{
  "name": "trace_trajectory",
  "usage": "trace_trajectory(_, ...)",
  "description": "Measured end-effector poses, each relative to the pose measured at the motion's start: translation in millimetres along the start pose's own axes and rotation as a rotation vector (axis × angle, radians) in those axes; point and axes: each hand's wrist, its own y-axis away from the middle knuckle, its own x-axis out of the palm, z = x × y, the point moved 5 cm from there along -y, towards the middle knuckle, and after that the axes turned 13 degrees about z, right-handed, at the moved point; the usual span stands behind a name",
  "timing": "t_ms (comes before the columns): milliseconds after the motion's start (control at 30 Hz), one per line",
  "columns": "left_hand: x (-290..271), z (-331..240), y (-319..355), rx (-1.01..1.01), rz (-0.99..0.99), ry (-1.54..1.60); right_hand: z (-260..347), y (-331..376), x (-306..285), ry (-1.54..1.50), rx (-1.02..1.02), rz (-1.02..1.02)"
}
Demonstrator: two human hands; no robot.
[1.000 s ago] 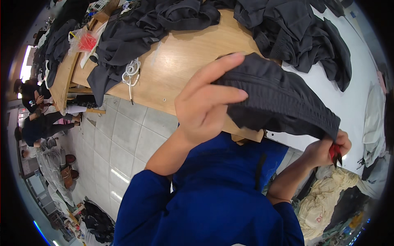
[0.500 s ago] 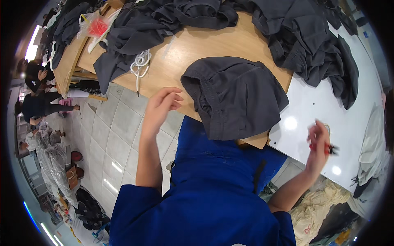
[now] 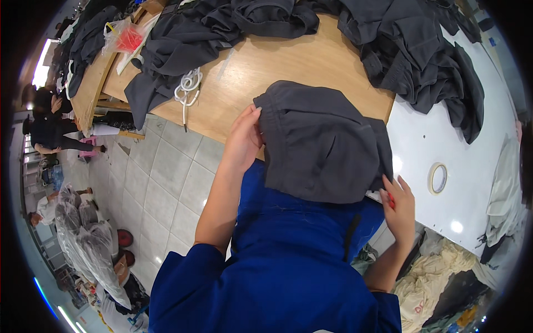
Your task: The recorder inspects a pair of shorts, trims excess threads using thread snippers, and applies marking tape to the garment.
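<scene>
Risking a slide of the dark grey garment (image 3: 327, 144) off the near edge of the wooden surface (image 3: 311, 61), through any slackening of the left hold, with so much cloth past that edge. Risking also a snag, from a red object (image 3: 391, 200) tucked in the right hand (image 3: 401, 208) just beside the fabric; too covered by fingers to tell its kind. Grasping the gathered waistband (image 3: 271, 125) at its left side with the left hand (image 3: 243, 139). Touching the garment's lower right side with the right fingertips; impossible to tell whether pinching cloth there too. Lying between both hands, rightward of the left grip, across the wooden surface's near edge and reaching the left edge of the white surface (image 3: 419, 158), well apart from the tape roll (image 3: 432, 180).
</scene>
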Motion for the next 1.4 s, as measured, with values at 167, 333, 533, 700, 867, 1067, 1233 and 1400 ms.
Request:
trace_trajectory(167,15,-3,9,0.044,0.02,0.128,-13,19,-5,-0.087,-0.076,0.039)
trace_trajectory(333,24,-5,13,0.074,0.074,0.095,-6,-9,-9,-0.351,-0.075,-0.135)
trace_trajectory(533,24,-20,28,0.141,0.034,-0.063,-2,-56,11,0.062,0.104,-0.498)
trace_trajectory(700,2,-21,35,0.137,-0.058,-0.133,-13,-54,23,-0.197,0.044,-0.518)
trace_trajectory(867,-11,-20,31,0.123,-0.137,-0.149,-16,-37,15,-0.396,0.051,-0.589)
trace_trajectory(1067,-5,-18,10,0.064,-0.134,0.035,-4,-44,26,-0.218,0.051,-0.485)
trace_trajectory(1233,4,-26,8,0.103,-0.197,-0.083,-17,-50,27,-0.511,0.125,-0.446)
trace_trajectory(1400,10,-28,15,0.527,-0.529,-0.811,-7,-46,23,-0.713,0.124,-0.42)
